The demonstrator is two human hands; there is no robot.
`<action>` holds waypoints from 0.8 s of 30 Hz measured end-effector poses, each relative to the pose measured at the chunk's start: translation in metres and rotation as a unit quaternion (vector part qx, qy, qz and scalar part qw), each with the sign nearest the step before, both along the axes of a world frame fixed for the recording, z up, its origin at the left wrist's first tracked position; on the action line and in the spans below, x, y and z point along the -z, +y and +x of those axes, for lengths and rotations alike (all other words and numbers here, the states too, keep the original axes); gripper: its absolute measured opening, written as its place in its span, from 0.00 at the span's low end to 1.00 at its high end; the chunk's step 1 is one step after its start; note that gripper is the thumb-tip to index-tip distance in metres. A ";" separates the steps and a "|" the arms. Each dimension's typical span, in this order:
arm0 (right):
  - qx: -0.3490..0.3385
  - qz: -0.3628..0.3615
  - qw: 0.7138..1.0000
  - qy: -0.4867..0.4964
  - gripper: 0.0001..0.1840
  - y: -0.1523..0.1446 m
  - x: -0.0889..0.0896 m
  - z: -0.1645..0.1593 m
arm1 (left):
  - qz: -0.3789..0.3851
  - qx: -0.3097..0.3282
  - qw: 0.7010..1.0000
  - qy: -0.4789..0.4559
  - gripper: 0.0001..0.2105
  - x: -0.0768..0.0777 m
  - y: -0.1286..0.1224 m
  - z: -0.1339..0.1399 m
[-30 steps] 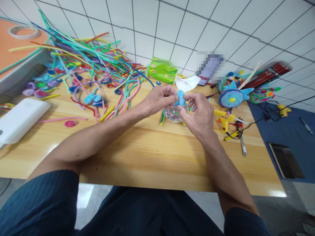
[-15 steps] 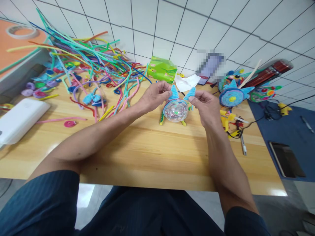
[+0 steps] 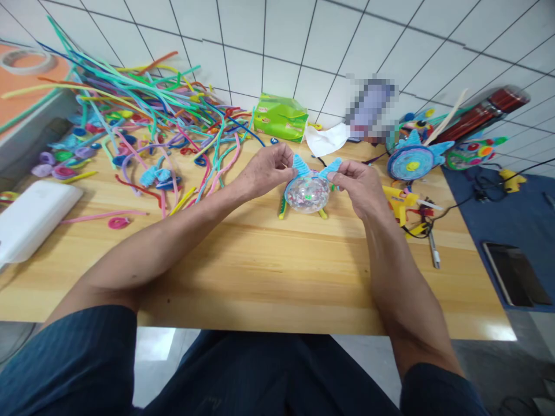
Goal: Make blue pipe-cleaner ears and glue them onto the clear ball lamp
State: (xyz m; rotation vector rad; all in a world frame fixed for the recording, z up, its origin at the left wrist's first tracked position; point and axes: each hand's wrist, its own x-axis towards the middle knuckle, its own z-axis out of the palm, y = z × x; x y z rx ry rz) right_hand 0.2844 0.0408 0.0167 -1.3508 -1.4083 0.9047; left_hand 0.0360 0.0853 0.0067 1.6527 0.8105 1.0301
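A small craft figure stands on the table, with a clear domed body filled with colourful bits and green-and-yellow pipe-cleaner legs. Two pointed light-blue pipe-cleaner ears rise from its upper rim. My left hand pinches the left ear at its outer edge between thumb and fingers. On the other side, my right hand is closed on the right ear, which leans outward. The ear bases meet the rim, but whether they are fixed there I cannot tell.
Pipe cleaners lie heaped at the left, near a white box-like device. Behind the figure are a green tissue pack and a white tissue. To the right lie a yellow glue gun, a blue round craft piece and a pen.
The right ear has tipped further outward, and its base has come down closer to the rim. My left hand keeps its pinch on the left ear. The whole view has shifted slightly.
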 end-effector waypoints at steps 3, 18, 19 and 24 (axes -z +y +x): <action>0.000 -0.007 1.000 -0.009 0.12 0.000 0.001 0.001 | 0.011 -0.009 0.999 0.030 0.11 0.000 0.002 -0.003; 0.008 -0.004 1.000 -0.028 0.13 -0.001 0.002 0.001 | 0.067 -0.063 0.983 0.159 0.08 -0.003 -0.001 -0.010; 0.007 -0.005 0.999 -0.030 0.13 -0.001 0.002 0.001 | 0.068 -0.061 0.983 0.161 0.08 -0.003 -0.001 -0.010; 0.004 -0.011 0.999 -0.036 0.14 0.000 0.001 0.002 | 0.027 -0.036 0.990 0.137 0.08 -0.006 0.000 -0.012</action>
